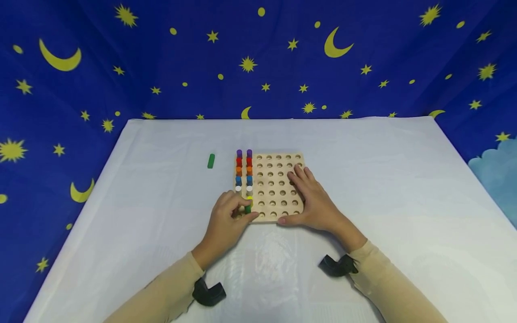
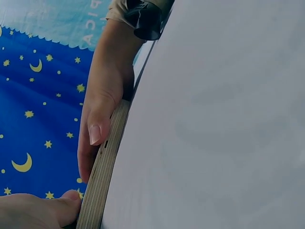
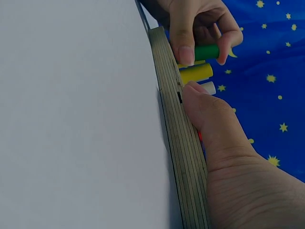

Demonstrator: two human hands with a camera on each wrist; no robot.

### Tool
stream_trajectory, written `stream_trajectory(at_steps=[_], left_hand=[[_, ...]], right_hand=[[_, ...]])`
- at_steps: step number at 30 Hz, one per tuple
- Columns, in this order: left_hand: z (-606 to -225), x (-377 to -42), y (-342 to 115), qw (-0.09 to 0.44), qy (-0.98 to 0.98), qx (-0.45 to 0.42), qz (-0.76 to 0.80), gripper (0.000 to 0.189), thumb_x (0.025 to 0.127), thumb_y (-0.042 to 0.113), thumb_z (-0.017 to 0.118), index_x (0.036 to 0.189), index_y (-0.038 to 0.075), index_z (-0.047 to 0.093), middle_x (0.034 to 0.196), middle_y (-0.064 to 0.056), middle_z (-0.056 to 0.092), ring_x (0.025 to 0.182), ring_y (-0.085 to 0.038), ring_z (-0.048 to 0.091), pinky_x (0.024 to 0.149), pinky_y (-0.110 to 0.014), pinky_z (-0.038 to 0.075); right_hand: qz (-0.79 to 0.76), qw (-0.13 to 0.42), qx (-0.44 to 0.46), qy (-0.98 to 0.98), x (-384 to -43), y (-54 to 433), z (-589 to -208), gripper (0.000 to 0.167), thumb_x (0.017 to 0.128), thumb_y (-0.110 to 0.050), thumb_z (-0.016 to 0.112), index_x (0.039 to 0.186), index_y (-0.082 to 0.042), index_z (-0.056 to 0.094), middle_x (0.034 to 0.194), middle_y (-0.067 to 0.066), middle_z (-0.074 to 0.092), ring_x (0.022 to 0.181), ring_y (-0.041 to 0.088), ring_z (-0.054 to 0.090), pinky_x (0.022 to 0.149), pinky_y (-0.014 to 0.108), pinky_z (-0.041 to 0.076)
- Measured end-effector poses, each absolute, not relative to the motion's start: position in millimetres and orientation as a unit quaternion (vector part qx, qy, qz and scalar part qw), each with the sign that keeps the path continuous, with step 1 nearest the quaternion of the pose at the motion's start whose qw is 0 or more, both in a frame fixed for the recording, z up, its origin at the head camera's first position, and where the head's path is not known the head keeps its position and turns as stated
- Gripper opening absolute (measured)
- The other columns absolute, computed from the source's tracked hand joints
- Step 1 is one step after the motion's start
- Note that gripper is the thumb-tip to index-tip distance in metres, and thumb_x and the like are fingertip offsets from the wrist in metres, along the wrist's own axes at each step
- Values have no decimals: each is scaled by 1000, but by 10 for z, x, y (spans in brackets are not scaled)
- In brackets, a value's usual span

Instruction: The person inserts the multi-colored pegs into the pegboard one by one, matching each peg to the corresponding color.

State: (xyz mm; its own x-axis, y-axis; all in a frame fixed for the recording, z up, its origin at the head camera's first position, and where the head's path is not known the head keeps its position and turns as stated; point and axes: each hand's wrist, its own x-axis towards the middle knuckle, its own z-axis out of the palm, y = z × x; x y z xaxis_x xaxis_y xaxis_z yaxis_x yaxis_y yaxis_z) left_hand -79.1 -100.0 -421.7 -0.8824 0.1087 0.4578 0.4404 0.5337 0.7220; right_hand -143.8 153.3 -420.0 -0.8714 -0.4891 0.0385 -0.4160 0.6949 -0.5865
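My left hand [image 1: 224, 220] pinches a green peg [image 1: 248, 209] upright between thumb and finger, over the near left part of the wooden pegboard [image 1: 275, 198]. In the right wrist view, this green peg [image 3: 207, 51] is beside a standing yellow peg [image 3: 197, 73]. Whether it sits in a hole cannot be made out. Along the right side of the board rests my right hand [image 1: 317, 204], its fingers extended over the top and its thumb at the near edge. Two left columns hold purple, red, orange, blue and white pegs [image 1: 249, 189]; the left hand partly hides the nearest holes.
Another green peg [image 1: 211, 161] lies on the white-covered table [image 1: 161, 179], left of the board. Black wrist mounts [image 1: 208, 292] show on both sleeves. Behind the table hangs a blue curtain [image 1: 282, 58] with stars and moons.
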Motion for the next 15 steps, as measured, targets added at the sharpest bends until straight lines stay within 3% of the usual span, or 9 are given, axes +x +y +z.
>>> stream_trajectory(at_steps=[12,15], left_hand=[[-4224,-730,-1064,195,-865,-167,-431,40,76,6,85,114,9,71,82,-3,54,78,-13,47,65,-22,40],[-4225,-731,-1080,200,-872,-177,-410,41,78,9,84,117,9,70,90,-3,58,81,-14,50,67,-25,42]], right_hand=[[-303,67,-240,920,-1430,1524,-4192,124,64,-62,85,159,-17,20,169,2,4,156,29,-4,120,61,11],[-303,70,-238,920,-1435,1528,-4197,124,64,-62,85,159,-18,20,169,2,3,156,27,-5,121,61,11]])
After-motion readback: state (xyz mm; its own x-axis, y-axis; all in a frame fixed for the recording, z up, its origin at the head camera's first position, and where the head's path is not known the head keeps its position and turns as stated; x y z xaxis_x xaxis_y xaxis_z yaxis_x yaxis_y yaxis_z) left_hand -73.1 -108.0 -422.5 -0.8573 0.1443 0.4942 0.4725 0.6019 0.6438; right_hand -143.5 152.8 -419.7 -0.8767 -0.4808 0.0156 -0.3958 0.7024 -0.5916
